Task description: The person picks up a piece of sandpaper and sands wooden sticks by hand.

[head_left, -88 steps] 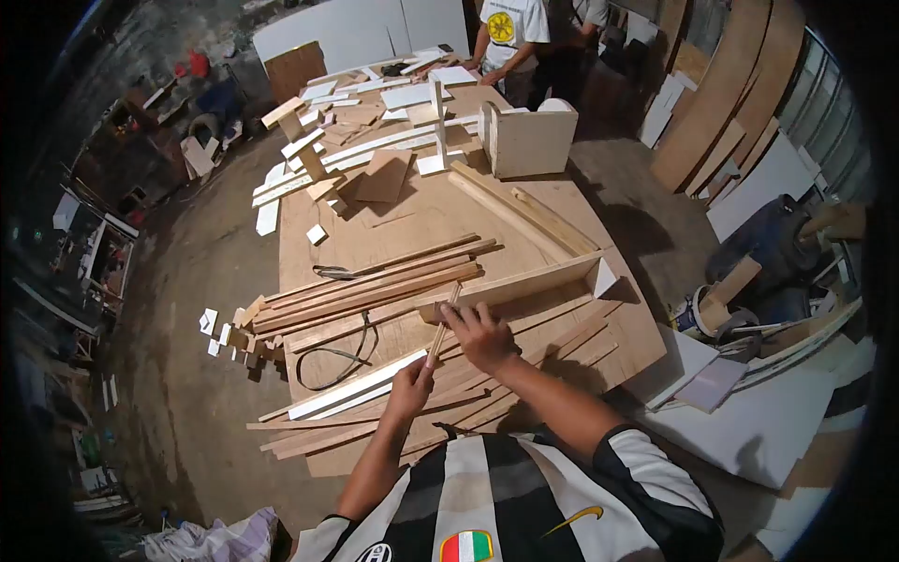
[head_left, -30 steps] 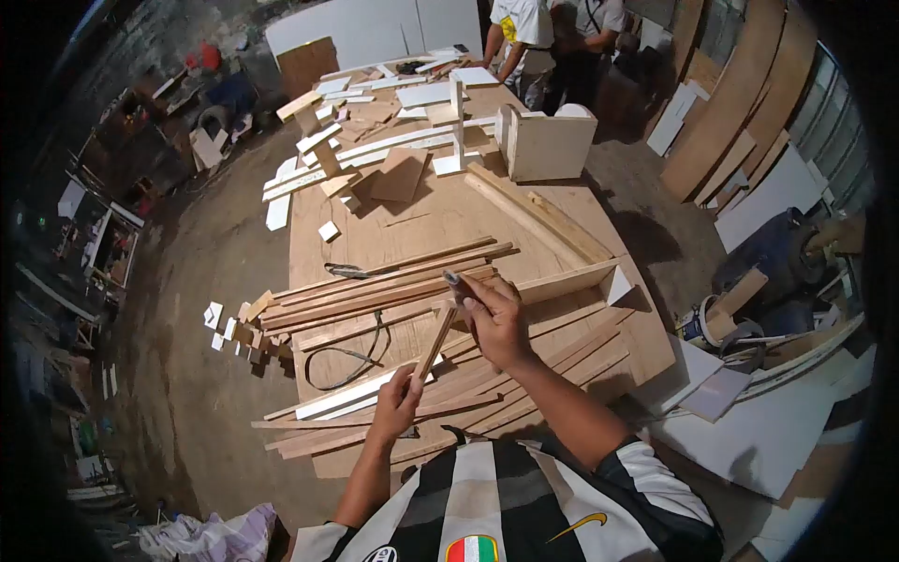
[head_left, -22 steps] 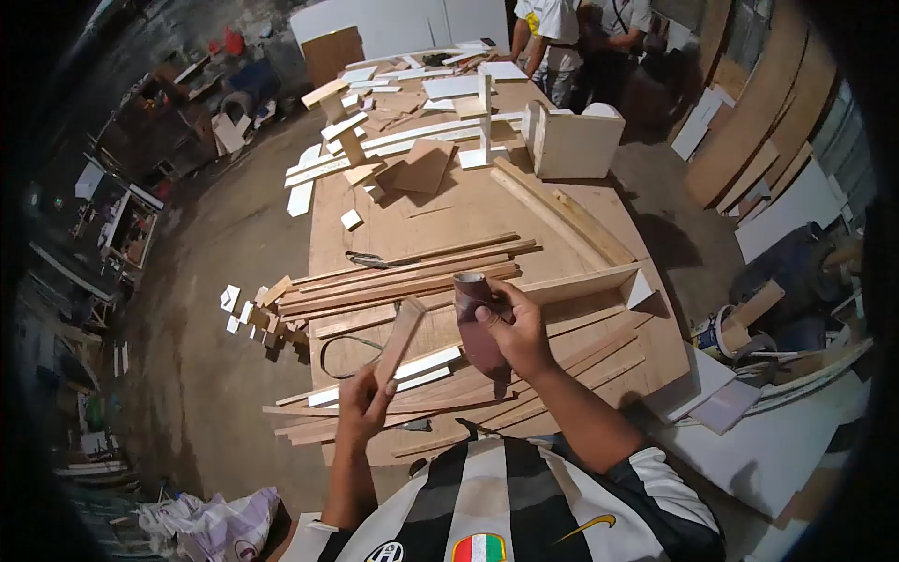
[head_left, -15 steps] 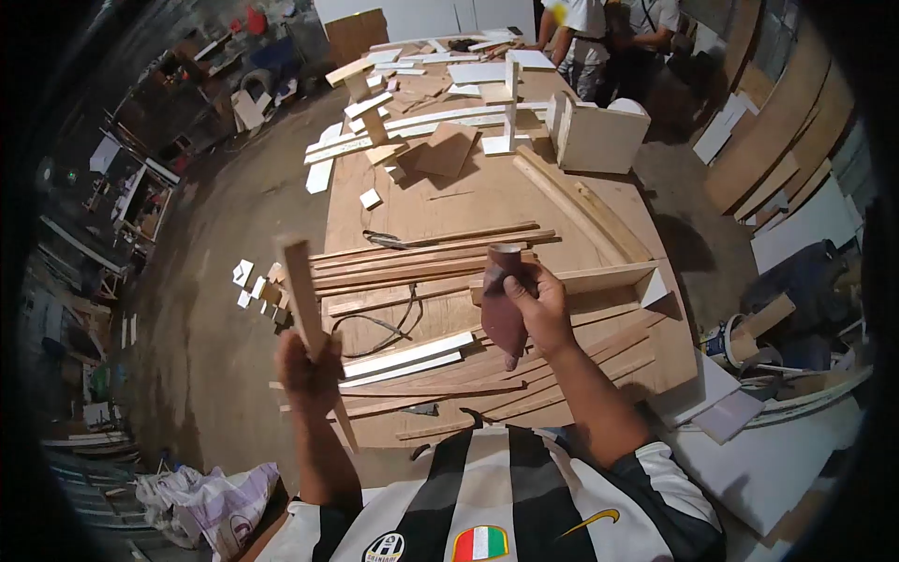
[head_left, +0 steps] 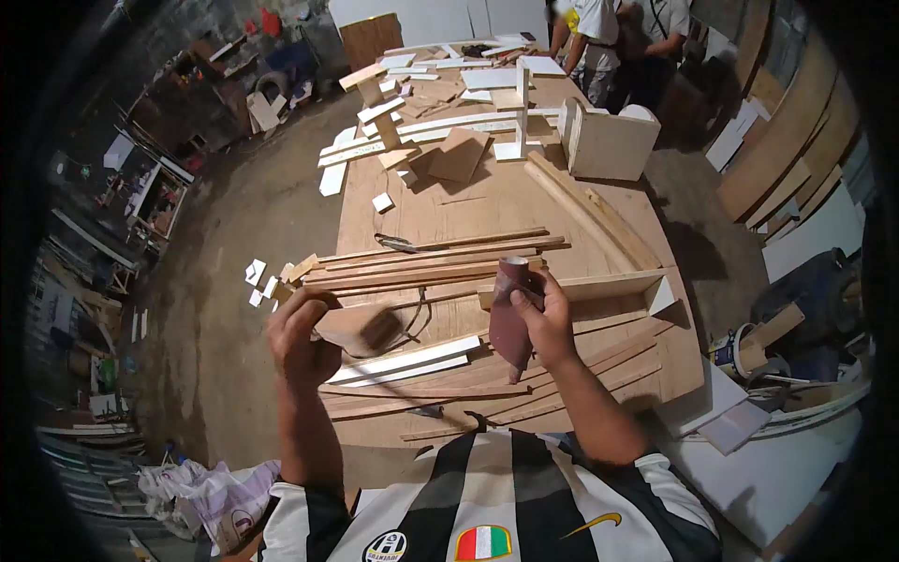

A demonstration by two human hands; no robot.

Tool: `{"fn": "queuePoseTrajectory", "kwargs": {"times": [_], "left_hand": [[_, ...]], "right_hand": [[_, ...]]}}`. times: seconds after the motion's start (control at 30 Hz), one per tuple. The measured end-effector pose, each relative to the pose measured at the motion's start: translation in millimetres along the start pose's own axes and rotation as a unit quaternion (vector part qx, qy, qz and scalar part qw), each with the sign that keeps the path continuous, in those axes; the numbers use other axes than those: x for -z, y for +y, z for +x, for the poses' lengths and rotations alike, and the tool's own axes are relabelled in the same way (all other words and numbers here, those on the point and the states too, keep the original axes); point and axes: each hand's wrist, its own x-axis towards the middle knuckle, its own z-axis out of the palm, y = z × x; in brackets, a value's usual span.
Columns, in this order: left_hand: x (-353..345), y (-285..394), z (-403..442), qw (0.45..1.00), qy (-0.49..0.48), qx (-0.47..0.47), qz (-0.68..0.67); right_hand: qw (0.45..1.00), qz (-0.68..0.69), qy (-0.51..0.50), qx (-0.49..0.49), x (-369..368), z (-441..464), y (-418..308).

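In my left hand (head_left: 302, 339) is a wooden stick (head_left: 361, 325), its end turned toward me and slightly smeared by motion. The fingers wrap its left side. A reddish-brown piece of sandpaper (head_left: 510, 328), curled into a tube at the top and pointed at the bottom, is pinched in my right hand (head_left: 551, 323). Both hands are above the plywood table (head_left: 435, 217), apart from each other. Behind them lie several long brown wood strips (head_left: 426, 266). Below the stick are white strips (head_left: 412, 362), with a dark cord (head_left: 420, 314) close by.
A white box-like piece (head_left: 613, 142) stands at the table's far right. An upright white frame (head_left: 521, 112) and wood blocks (head_left: 389, 131) are toward the back. A long board (head_left: 609, 284) lies right of my right hand. Two people (head_left: 618, 42) stand at the far end.
The stick in my left hand has swung from upright to pointing right, its end now facing me. My right hand with the sandpaper has shifted slightly down and right in view.
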Motion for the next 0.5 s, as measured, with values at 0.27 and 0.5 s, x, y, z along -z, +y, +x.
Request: {"fn": "queuePoseTrajectory", "kwargs": {"times": [0.27,0.5], "left_hand": [[-74.7,-13.0,-23.8,0.99,0.058,0.044,-0.122],[-118.5,3.7,-1.9,0.986,0.027,0.062,-0.151]], "right_hand": [[0.999,-0.002,-0.039,-0.032,1.8,-3.2,-18.7],[0.998,-0.013,-0.049,0.032,-8.3,-1.6,-62.8]]}}
